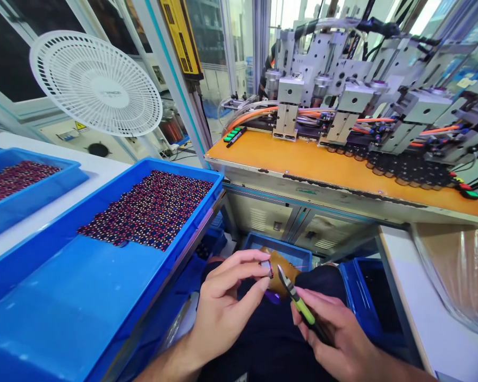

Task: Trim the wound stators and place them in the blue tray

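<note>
My left hand (223,300) pinches a small dark component (266,268) between thumb and fingertips, low in the middle of the view over my lap. My right hand (334,334) grips green-handled cutting pliers (297,300), whose metal tips point up at the component and nearly touch it. A thin reddish wire sticks out to the right of the component. To the left a big blue tray (83,297) holds a patch of several small dark red parts (151,207).
A second blue tray (43,183) with similar parts sits at far left. A white fan (95,82) stands behind. An orange-topped machine bench (302,164) with pneumatic heads fills the right. Blue bins (366,286) lie on the floor, and a plastic-lined box (458,270) at right.
</note>
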{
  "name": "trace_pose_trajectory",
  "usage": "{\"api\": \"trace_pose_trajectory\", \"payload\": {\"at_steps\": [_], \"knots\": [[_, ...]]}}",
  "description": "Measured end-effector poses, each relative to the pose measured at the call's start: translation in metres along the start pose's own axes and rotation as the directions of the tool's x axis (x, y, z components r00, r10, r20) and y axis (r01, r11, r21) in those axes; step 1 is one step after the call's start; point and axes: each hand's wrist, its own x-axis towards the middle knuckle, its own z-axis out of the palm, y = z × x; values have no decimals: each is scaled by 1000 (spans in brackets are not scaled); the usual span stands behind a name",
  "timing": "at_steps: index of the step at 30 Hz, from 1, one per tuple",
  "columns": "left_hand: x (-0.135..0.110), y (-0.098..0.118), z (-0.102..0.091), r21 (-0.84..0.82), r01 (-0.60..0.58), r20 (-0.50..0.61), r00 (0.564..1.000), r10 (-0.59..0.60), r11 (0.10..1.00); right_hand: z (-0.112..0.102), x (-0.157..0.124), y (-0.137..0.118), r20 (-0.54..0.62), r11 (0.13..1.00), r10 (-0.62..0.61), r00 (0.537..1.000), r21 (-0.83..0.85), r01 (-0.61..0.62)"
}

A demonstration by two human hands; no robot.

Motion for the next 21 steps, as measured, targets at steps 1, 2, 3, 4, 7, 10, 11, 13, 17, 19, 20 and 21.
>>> {"api": "trace_pose_trajectory", "payload": {"at_steps": [1, 2, 3, 4, 7, 10, 11, 13, 17, 19, 20, 21], "knots": [[0, -1, 0, -2, 1, 2, 1000, -1, 1000, -1, 2, -3, -12, 999, 34, 999, 10, -34], [0, -2, -1, -4, 0, 6, 1000, 0, 1000, -2, 4, -5, -17, 997, 77, 997, 34, -76], [-1, -3, -1, -6, -5, 14, 1000, 5, 1000, -3, 5, -8, -16, 991, 120, 993, 68, -118], [-1, -5, -2, -7, -16, 27, 1000, 17, 1000, -5, 6, -10, -10, 982, 155, 988, 108, -153], [-2, -12, -5, -4, -109, 83, 991, 109, 994, -12, 4, -13, 15, 959, 192, 981, 208, -191], [-3, -17, -5, -62, -213, 70, 974, 217, 975, -17, -3, -13, 22, 946, 197, 980, 259, -196], [-3, -18, -5, -93, -226, 52, 971, 231, 970, -19, -6, -14, 28, 942, 196, 980, 273, -196], [-4, -20, -4, -136, -226, 23, 973, 231, 965, -22, -10, -18, 47, 936, 178, 983, 300, -184], [-6, -20, -3, -123, -208, 9, 978, 210, 970, -25, -11, -31, 75, 948, 94, 993, 296, -112], [-7, -20, -3, -114, -200, 17, 979, 203, 973, -25, -8, -38, 100, 955, 70, 993, 280, -95], [-8, -19, -3, -110, -199, 20, 979, 202, 974, -24, -6, -40, 114, 957, 64, 991, 275, -94], [-8, -19, -3, -107, -198, 22, 979, 201, 974, -24, -5, -42, 125, 957, 62, 990, 275, -95]]}}
